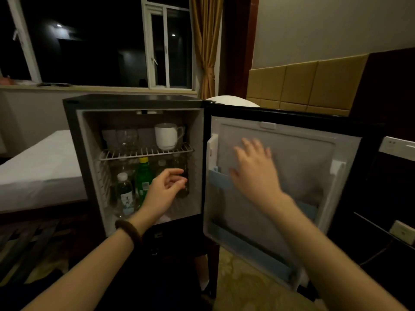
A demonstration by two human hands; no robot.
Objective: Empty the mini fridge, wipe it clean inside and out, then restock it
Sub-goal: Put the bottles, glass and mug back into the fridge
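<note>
Mini fridge (74, 140) stands on a dark stand w/ door (292, 176) swung fully open to the right, so interior and door liner both face the camera. Still stocked: emptying step looks barely begun, if at all.

Top wire shelf (146, 151): white mug (167, 135) at right, clear glasses (126, 136) to its left, upright, set back from the edge. Below: green bottle (143, 178) w/ yellow cap, clear water bottle (124, 194) in front-left, dark bottle (182, 176) at right; more caps behind, count unclear. Bottles upright, packed close, so front ones prob. have to come out first.

Left hand (166, 189), bracelet on wrist, reaches into lower compartment; fingers loosely curled, thumb apart, just in front of dark bottle. Holds nothing that I can see; contact w/ bottle cannot be told (blur).

Right hand (253, 169) spread flat, fingers straight, against or just off the door liner, holding nothing. Prob. steadying door open while the other hand pulls stock.

Door racks appear empty of items. Surroundings: bed (40, 167) at left, window (166, 48) and curtain (206, 41) behind, dim light.
</note>
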